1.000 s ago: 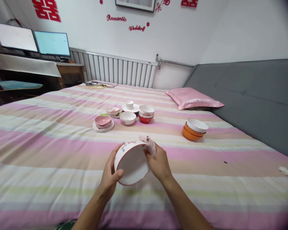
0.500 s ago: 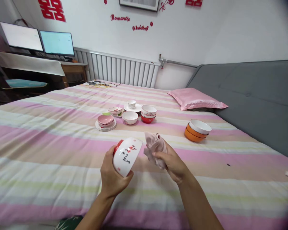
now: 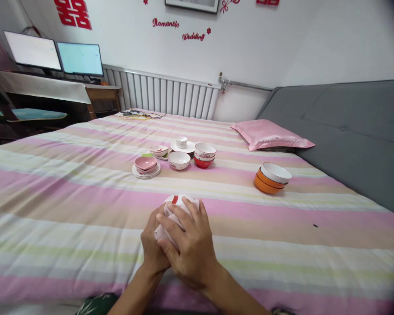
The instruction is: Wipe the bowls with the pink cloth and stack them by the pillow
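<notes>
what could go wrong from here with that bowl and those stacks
The bowl could slip: the right hand presses a cloth against it, which may weaken grip, leaving the left hand to steady it. The small white cups stand stacked on plates on striped bedding, so a jolt might topple them.

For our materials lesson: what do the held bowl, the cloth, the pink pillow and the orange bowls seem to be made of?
Held bowl: perhaps glazed ceramic, smooth and white with red, though mostly covered.
Cloth: soft, matt fabric, by its folds; fibre unclear.
Pink pillow: satiny fabric, by its sheen and creases.
Orange bowls: smooth glazed ceramic or enamelled metal, by even colour and dark rims.
</notes>
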A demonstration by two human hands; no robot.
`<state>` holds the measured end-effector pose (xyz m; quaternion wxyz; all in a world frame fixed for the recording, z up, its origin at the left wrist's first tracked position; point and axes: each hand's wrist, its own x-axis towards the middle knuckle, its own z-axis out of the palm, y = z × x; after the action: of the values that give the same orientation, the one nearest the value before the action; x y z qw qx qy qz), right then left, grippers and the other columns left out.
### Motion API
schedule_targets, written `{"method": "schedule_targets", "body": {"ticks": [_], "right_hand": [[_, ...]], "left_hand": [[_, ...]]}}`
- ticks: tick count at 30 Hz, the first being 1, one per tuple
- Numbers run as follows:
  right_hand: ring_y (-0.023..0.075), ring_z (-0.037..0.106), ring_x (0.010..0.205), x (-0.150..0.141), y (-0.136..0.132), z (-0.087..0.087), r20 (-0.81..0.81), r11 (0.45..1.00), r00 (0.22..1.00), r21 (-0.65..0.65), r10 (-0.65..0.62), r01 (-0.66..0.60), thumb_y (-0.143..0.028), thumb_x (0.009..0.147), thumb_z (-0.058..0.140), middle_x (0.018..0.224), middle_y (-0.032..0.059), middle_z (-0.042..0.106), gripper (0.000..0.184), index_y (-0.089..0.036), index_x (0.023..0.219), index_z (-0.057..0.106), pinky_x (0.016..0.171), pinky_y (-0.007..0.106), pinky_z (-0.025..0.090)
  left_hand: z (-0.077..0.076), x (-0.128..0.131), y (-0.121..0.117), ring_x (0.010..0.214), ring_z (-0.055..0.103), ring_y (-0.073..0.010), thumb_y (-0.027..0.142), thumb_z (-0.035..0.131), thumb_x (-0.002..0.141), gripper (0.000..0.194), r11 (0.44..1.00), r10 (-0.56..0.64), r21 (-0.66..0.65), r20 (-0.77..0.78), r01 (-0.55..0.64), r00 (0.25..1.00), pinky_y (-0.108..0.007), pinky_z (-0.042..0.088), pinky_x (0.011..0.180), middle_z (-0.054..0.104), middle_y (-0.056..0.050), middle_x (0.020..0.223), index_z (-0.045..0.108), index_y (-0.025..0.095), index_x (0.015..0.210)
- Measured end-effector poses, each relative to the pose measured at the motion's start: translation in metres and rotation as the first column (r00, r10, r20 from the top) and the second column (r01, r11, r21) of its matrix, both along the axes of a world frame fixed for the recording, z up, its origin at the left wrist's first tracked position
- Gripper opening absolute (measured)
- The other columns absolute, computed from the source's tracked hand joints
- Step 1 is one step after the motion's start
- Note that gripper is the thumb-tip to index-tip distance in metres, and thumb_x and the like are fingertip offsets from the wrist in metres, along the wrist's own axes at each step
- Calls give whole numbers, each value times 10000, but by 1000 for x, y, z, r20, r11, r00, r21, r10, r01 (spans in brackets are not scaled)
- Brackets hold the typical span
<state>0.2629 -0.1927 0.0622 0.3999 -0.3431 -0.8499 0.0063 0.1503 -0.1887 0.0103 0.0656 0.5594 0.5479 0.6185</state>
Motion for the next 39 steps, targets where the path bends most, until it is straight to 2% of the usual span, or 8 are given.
{"method": "schedule_targets", "body": {"ticks": [4,8,15,18,25,30,33,39], "right_hand": [[274,516,1143,8,9,5,-162,999,987,46,22,-15,-265,813,565,1159,45,652,284,-242,1076,671,1033,488,337],[202,597,1032,25,24,18,-403,961,915,-244,19,-128,-231,843,509,1066,61,688,262,-212,1028,692,984,387,422],[211,680,820,57,58,12,-625,411,757,-751,-190,-516,-342,833,498,896,89,734,328,-145,966,723,792,353,524],[212,669,869,58,60,10,-596,493,776,-749,-207,-444,-307,833,479,901,79,733,310,-150,920,732,821,348,511],[230,517,1154,21,14,21,-235,949,963,-313,-129,51,-268,882,439,1193,62,627,331,-195,1138,636,1066,428,317],[335,283,1330,-12,-16,-1,-3,991,991,6,-136,136,-348,865,494,1400,54,453,481,-172,1313,486,1111,538,148],[311,370,1277,-11,-16,-1,35,994,996,69,-83,81,-354,876,483,1361,54,500,454,-176,1294,505,1093,507,207],[222,576,1058,31,6,40,-188,942,982,-322,33,-93,-269,836,530,1084,35,686,260,-232,1034,696,1008,395,375]], "left_hand": [[8,0,-2,992,611,-285,219,603,693,527,980,73,199,-408,11,910,-409,502,829,639,-133,1088,496,181,1207],[12,-1,-5,1013,598,-353,334,677,556,786,955,29,271,-481,117,876,-456,497,848,616,-190,1108,436,117,1271],[5,2,-10,1033,615,-372,491,605,614,766,877,-126,327,-549,351,827,-515,496,885,647,-156,1139,413,188,1290],[0,3,-5,1059,600,-363,453,622,616,784,883,-137,307,-555,355,820,-511,485,899,627,-166,1165,388,180,1313],[1,2,2,1029,582,-350,324,657,638,735,954,42,283,-445,96,895,-471,482,849,589,-190,1149,411,128,1303],[-12,3,-4,972,622,-304,267,496,831,366,998,22,67,-331,1,944,-417,504,715,646,-84,1065,514,259,1196],[-20,0,-4,971,623,-303,322,534,801,333,994,18,111,-336,21,942,-417,504,705,651,-91,1052,550,255,1126],[0,-3,-6,949,613,-334,364,594,570,714,900,-92,348,-437,263,895,-434,511,769,621,-151,1066,469,135,1235]]}}
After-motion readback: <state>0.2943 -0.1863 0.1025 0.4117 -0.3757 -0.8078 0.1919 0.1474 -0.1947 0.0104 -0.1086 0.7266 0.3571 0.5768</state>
